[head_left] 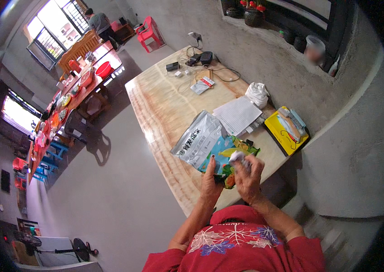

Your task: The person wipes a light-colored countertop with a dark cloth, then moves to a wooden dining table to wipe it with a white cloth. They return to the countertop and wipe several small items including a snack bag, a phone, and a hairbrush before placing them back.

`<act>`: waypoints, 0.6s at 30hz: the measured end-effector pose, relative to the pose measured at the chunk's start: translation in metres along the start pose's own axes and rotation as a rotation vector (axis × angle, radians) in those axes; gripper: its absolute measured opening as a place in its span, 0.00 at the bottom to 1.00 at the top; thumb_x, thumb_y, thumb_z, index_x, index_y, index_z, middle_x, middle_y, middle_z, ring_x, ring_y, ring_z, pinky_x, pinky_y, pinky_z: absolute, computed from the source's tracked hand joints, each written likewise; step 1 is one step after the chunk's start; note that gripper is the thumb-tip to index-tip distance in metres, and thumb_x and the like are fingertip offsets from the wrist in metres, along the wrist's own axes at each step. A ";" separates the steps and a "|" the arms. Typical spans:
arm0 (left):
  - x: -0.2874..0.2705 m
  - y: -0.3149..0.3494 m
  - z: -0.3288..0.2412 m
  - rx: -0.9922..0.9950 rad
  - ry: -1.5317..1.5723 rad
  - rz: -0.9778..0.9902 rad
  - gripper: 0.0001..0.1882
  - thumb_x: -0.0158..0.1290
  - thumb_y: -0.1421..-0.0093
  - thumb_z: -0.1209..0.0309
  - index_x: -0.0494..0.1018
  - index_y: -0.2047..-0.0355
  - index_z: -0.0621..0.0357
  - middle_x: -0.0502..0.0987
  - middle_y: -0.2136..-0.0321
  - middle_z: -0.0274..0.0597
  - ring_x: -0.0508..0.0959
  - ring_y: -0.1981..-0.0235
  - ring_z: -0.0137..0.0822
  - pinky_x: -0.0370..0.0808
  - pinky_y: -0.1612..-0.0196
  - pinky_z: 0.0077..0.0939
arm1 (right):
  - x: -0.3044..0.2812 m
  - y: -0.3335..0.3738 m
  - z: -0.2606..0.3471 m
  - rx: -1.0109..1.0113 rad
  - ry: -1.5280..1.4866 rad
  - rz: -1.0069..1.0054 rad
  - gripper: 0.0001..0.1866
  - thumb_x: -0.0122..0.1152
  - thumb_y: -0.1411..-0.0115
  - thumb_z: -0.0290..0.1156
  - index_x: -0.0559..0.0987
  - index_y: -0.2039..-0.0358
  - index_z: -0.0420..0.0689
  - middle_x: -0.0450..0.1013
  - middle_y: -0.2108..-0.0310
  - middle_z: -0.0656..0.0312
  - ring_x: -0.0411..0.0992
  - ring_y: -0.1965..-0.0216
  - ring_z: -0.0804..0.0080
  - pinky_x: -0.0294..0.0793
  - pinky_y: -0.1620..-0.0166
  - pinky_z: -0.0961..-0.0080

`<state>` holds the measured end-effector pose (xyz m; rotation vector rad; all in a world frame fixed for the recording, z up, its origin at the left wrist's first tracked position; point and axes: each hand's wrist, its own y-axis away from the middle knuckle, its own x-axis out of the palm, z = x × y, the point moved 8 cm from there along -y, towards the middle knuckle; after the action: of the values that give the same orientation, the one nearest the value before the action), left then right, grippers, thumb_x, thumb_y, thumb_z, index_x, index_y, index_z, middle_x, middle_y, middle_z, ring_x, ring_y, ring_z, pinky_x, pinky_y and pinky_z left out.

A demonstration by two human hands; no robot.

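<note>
A large silver, blue and green pouch [201, 138] slants over the near part of the marble-patterned table [160, 118]. My left hand [211, 179] grips its lower edge, thumb on the printed face and the other fingers hidden behind. In my right hand [249, 179] a crumpled whitish wad [237, 157], perhaps tissue or cloth, is pinched against the pouch's lower right part. Whether the wad touches the pouch is hard to make out. Green and orange printed parts show between the two hands.
Beyond the pouch lie papers [239, 115], a white cloth bundle [256, 94] and a yellow box [287, 131] with a brush on it. Black adapters and cables [206, 57] sit at the far end. A red chair [150, 34], a long laden table and another person [99, 25] are farther off.
</note>
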<state>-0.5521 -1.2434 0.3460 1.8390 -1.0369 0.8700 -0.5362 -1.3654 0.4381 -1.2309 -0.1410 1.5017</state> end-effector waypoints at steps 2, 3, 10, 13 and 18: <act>-0.014 -0.006 0.004 -0.042 -0.034 -0.002 0.19 0.52 0.42 0.59 0.68 0.54 0.54 0.74 0.59 0.38 0.75 0.60 0.36 0.73 0.55 0.35 | 0.004 0.005 0.018 -0.129 -0.021 0.062 0.20 0.60 0.55 0.23 0.78 0.58 0.49 0.61 0.57 0.57 0.59 0.56 0.58 0.61 0.55 0.64; -0.019 -0.007 0.005 -0.063 -0.053 -0.005 0.18 0.51 0.41 0.57 0.68 0.54 0.53 0.74 0.60 0.38 0.75 0.61 0.37 0.74 0.56 0.35 | 0.006 0.009 0.028 -0.225 -0.040 0.115 0.18 0.61 0.55 0.25 0.79 0.60 0.51 0.62 0.58 0.60 0.59 0.56 0.60 0.61 0.56 0.65; -0.017 -0.001 0.005 -0.096 -0.053 0.036 0.18 0.52 0.41 0.61 0.66 0.53 0.54 0.74 0.62 0.37 0.76 0.63 0.34 0.75 0.60 0.33 | 0.000 -0.016 0.021 -0.412 -0.018 0.267 0.18 0.63 0.55 0.35 0.80 0.61 0.62 0.65 0.59 0.64 0.61 0.57 0.65 0.59 0.57 0.65; -0.004 0.012 -0.001 -0.068 -0.169 -0.007 0.19 0.52 0.41 0.65 0.65 0.51 0.57 0.73 0.58 0.40 0.75 0.58 0.35 0.73 0.53 0.37 | -0.001 -0.045 -0.013 -0.087 -0.094 0.228 0.18 0.59 0.51 0.28 0.79 0.57 0.56 0.64 0.55 0.58 0.62 0.54 0.58 0.62 0.52 0.63; -0.005 0.011 0.004 -0.133 -0.212 0.134 0.24 0.50 0.41 0.58 0.63 0.49 0.57 0.72 0.54 0.42 0.73 0.54 0.36 0.70 0.50 0.36 | 0.020 -0.036 -0.056 0.323 -0.581 0.343 0.17 0.53 0.43 0.27 0.74 0.51 0.48 0.66 0.56 0.53 0.68 0.55 0.60 0.67 0.52 0.73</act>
<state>-0.5637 -1.2491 0.3432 1.7923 -1.3305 0.6751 -0.4676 -1.3653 0.4245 -0.5536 -0.0664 2.0610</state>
